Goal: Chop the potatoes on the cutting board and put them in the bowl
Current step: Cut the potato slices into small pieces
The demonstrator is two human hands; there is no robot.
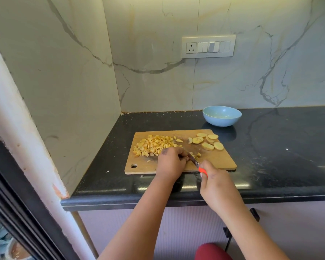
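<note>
A wooden cutting board (219, 160) lies on the black counter. A heap of diced potato (154, 144) covers its left part, and several round potato slices (207, 141) lie at its back right. My right hand (217, 182) grips a knife (194, 162) by its orange handle, the blade angled across the board's middle. My left hand (170, 162) has its fingers curled down beside the blade on a few small potato pieces (197, 155); what lies under the fingers is hidden. A light blue bowl (221, 115) stands behind the board and looks empty.
The black counter (281, 147) runs to the right of the board. Marble walls close the back and left sides, with a switch panel (208, 47) above the bowl. A small scrap (107, 171) lies on the counter left of the board.
</note>
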